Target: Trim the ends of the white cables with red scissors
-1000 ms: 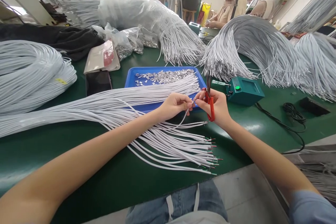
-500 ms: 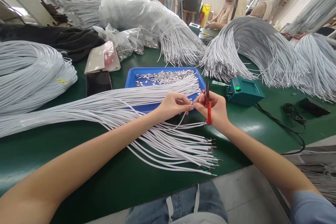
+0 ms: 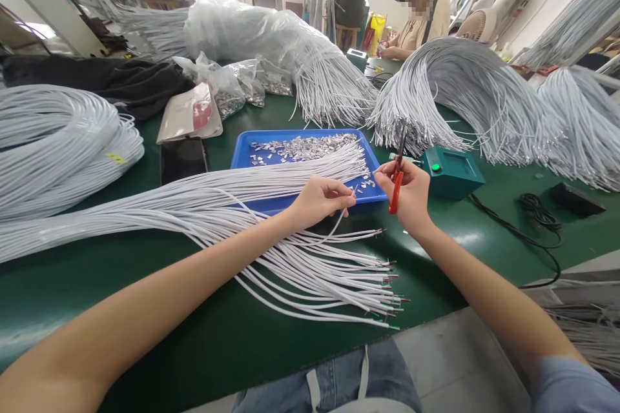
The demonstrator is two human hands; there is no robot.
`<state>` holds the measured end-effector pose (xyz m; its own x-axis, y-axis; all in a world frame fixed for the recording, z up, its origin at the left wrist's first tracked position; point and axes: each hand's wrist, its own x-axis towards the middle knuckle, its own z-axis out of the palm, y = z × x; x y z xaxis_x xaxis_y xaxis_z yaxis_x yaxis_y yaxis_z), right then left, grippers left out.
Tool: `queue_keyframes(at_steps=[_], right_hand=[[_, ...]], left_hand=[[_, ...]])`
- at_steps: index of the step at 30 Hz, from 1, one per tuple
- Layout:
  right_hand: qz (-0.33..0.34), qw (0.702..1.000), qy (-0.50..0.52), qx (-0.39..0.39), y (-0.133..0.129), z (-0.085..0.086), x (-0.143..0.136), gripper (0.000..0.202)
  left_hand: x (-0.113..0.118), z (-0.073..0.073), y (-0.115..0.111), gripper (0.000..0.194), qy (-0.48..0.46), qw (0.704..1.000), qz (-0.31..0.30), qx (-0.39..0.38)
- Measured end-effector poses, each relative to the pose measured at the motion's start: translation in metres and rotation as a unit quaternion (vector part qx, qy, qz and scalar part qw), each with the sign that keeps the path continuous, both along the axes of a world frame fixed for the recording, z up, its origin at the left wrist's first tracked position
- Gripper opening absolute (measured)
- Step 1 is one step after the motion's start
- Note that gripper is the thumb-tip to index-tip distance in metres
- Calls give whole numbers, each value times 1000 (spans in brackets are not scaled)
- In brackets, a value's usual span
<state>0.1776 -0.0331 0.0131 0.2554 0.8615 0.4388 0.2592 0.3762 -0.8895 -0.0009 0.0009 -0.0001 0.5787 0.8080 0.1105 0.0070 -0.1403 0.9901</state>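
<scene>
My left hand (image 3: 320,202) pinches the end of one white cable (image 3: 336,226) over the front edge of a blue tray (image 3: 237,153). Small metal pieces (image 3: 310,146) lie in the tray, and a bundle of white cables (image 3: 290,171) reaches into it. Apart from the left, my right hand (image 3: 408,190) is closed around red-handled scissors (image 3: 396,192), whose blades point up and away. Below my left hand, loose cables (image 3: 329,271) with thin coloured wire ends fan out over the green table (image 3: 203,322).
A teal box (image 3: 453,174) with a green button stands right of my right hand, its black cord (image 3: 520,235) trailing. Large cable bundles (image 3: 484,90) lie behind it. A coil (image 3: 58,142), a phone (image 3: 183,160) and a pouch (image 3: 188,117) are at left. A person (image 3: 421,19) sits beyond.
My right hand has moved right with the scissors, away from my left hand and the cable end. My left hand stays nearly in place. The view has shifted slightly.
</scene>
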Motion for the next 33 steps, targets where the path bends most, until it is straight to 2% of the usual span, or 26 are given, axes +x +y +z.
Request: queue_keyframes(at_steps=[3,5,7,10,14,17,19,21,23,24,27,33], right_hand=[[-35,998,-27,-46,17,-5,13,11],[-46,994,-50,-88,26,-9,19,9],[-55,990,-61,-111,32,-13,23,10],[-76,987,-66,-124,38,-19,27,11],[-99,983,-70,-136,43,-24,32,13],[-109,982,-64,-138,45,-25,34,15],[-111,983,-56,-135,44,-24,34,16],[-113,984,-46,-130,42,-22,33,16],[-114,985,-36,-125,40,-20,31,17],[-114,986,-30,-122,39,-19,30,18],[-116,987,-15,-112,37,-17,28,18],[-120,988,14,-100,36,-17,27,17]], left_hand=[[-1,-4,-3,11,41,997,-10,63],[-2,-6,-5,10,74,985,-23,151],[-5,-7,-8,13,117,961,-54,246],[-7,-7,-15,17,206,901,-123,362],[-4,-1,-29,24,321,797,-173,481],[-2,13,-37,23,352,773,-216,482],[-5,26,-33,23,386,763,-213,473],[-13,39,-22,25,445,749,-162,463],[-24,50,-5,27,510,739,-86,432],[-29,54,3,25,544,723,-57,422],[-41,57,20,13,612,676,-30,409],[-38,52,19,21,626,664,-33,409]])
